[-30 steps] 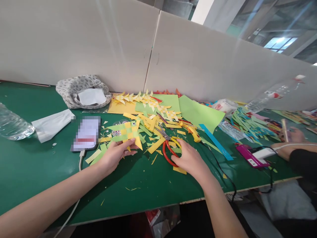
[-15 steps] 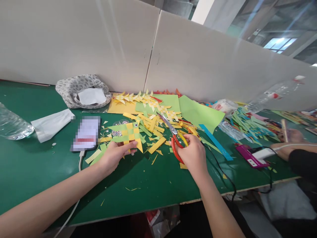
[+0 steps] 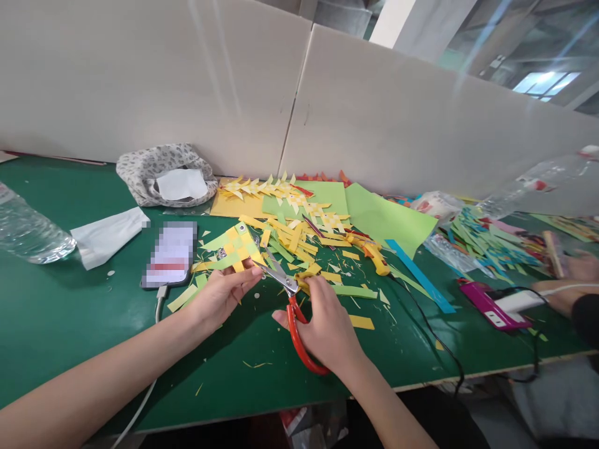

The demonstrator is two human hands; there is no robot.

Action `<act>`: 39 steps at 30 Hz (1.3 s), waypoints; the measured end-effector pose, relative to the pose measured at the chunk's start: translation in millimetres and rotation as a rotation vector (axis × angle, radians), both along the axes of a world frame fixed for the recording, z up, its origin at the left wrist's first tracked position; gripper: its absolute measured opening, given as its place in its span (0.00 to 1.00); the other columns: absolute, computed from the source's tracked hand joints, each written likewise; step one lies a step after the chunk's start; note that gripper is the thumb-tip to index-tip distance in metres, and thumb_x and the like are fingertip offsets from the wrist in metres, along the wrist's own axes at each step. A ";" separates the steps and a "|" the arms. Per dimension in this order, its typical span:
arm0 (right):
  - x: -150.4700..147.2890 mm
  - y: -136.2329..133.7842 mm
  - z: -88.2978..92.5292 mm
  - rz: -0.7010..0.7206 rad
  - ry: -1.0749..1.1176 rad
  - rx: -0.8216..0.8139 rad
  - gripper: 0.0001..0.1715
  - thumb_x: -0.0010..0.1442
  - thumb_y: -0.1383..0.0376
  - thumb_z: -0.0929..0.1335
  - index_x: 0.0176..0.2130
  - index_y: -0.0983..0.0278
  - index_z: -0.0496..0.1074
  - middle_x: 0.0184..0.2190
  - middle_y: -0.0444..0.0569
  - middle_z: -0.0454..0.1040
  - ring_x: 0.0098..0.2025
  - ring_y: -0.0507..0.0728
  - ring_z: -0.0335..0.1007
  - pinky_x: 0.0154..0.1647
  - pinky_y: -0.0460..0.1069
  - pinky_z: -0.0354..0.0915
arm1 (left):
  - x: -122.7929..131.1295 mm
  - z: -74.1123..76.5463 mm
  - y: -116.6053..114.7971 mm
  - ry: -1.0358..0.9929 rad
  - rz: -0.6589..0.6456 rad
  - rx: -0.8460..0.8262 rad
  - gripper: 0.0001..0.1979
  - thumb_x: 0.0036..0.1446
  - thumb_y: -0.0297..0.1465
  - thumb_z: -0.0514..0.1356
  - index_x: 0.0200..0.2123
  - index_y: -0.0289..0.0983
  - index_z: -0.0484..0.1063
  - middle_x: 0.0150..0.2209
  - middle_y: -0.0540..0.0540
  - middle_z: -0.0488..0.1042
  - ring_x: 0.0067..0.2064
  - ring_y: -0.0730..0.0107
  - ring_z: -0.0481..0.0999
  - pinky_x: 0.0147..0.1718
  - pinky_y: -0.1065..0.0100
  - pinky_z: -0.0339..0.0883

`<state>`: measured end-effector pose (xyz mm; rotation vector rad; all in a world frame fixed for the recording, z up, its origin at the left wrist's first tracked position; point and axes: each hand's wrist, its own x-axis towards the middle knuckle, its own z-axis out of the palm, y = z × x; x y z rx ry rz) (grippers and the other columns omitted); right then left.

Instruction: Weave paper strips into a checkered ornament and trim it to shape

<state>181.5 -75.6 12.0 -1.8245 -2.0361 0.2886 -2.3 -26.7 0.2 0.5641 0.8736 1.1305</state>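
Note:
A woven yellow and green paper fish (image 3: 241, 243) with a round eye is pinched in my left hand (image 3: 224, 293). My right hand (image 3: 327, 315) holds scissors with red handles (image 3: 299, 340); their blades are apart and point left, with the tips close to my left fingertips and the fish's lower edge. Beyond my hands lies a pile of cut yellow and green strips (image 3: 294, 240). A yellow glue gun (image 3: 374, 254) rests right of the pile, its black cord running toward the table's front edge.
A phone (image 3: 171, 252) on a white cable, a tissue (image 3: 110, 236) and a plastic bottle (image 3: 32, 227) lie left. Behind are a cloth pouch (image 3: 140, 171) and green sheets (image 3: 388, 218). At right are a purple power strip (image 3: 491, 305) and another person's hand (image 3: 580, 268).
My right hand has moved left and toward me, bringing the scissors to the fish with blades opened. The fish has tilted, its eye now further left. The view has shifted slightly.

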 end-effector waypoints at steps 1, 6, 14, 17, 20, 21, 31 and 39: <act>-1.2 -1.0 -0.9 0.005 -0.005 -0.006 0.29 0.50 0.48 0.66 0.44 0.63 0.60 0.43 0.56 0.67 0.45 0.65 0.66 0.36 0.55 0.66 | 0.1 0.5 -0.2 -0.028 0.009 -0.007 0.10 0.41 0.23 0.67 0.30 0.34 0.72 0.32 0.50 0.76 0.39 0.72 0.76 0.44 0.74 0.69; -2.7 -2.2 -1.2 0.036 0.006 -0.025 0.29 0.50 0.48 0.65 0.45 0.62 0.59 0.43 0.54 0.66 0.45 0.63 0.66 0.36 0.54 0.66 | 0.6 3.1 -1.3 -0.174 0.057 -0.044 0.11 0.38 0.19 0.67 0.28 0.33 0.73 0.28 0.51 0.77 0.33 0.75 0.76 0.35 0.79 0.71; -6.5 -4.4 1.3 0.051 0.013 0.000 0.28 0.50 0.49 0.65 0.45 0.63 0.59 0.42 0.54 0.66 0.43 0.63 0.67 0.34 0.53 0.66 | 1.0 0.0 -0.5 -0.214 0.083 -0.070 0.11 0.37 0.17 0.66 0.28 0.31 0.74 0.28 0.48 0.78 0.31 0.73 0.77 0.36 0.77 0.71; -6.7 -4.5 0.8 0.045 0.005 -0.003 0.26 0.50 0.50 0.65 0.43 0.63 0.59 0.41 0.53 0.66 0.42 0.62 0.67 0.32 0.52 0.65 | 1.3 -0.5 -0.6 -0.210 0.083 -0.059 0.10 0.37 0.17 0.66 0.26 0.31 0.74 0.27 0.48 0.78 0.32 0.72 0.77 0.36 0.76 0.71; -6.7 -4.0 1.1 0.039 -0.003 -0.002 0.25 0.50 0.51 0.66 0.43 0.63 0.59 0.40 0.53 0.67 0.41 0.62 0.68 0.30 0.51 0.65 | 1.7 0.1 -1.2 -0.211 0.065 -0.026 0.11 0.37 0.17 0.67 0.27 0.32 0.74 0.27 0.49 0.78 0.34 0.71 0.77 0.36 0.77 0.71; -6.7 -4.0 1.4 0.038 -0.002 -0.002 0.25 0.50 0.51 0.66 0.43 0.63 0.59 0.40 0.53 0.67 0.41 0.62 0.68 0.30 0.51 0.64 | 1.8 0.2 -1.4 -0.213 0.057 -0.017 0.12 0.37 0.17 0.67 0.28 0.32 0.74 0.27 0.49 0.78 0.34 0.71 0.77 0.35 0.77 0.71; -9.7 -4.9 4.9 0.031 0.017 -0.010 0.25 0.50 0.52 0.66 0.43 0.63 0.59 0.40 0.54 0.66 0.40 0.62 0.68 0.29 0.51 0.64 | 2.4 -0.8 -2.4 -0.208 0.039 -0.022 0.16 0.39 0.17 0.66 0.35 0.34 0.74 0.29 0.49 0.79 0.33 0.73 0.78 0.36 0.78 0.71; -8.9 -5.4 4.9 0.024 0.017 0.017 0.25 0.49 0.52 0.66 0.42 0.63 0.60 0.39 0.52 0.67 0.37 0.60 0.69 0.28 0.50 0.64 | 2.9 -0.7 -2.6 -0.208 0.060 -0.043 0.14 0.39 0.17 0.66 0.33 0.33 0.75 0.29 0.49 0.79 0.32 0.73 0.78 0.35 0.78 0.72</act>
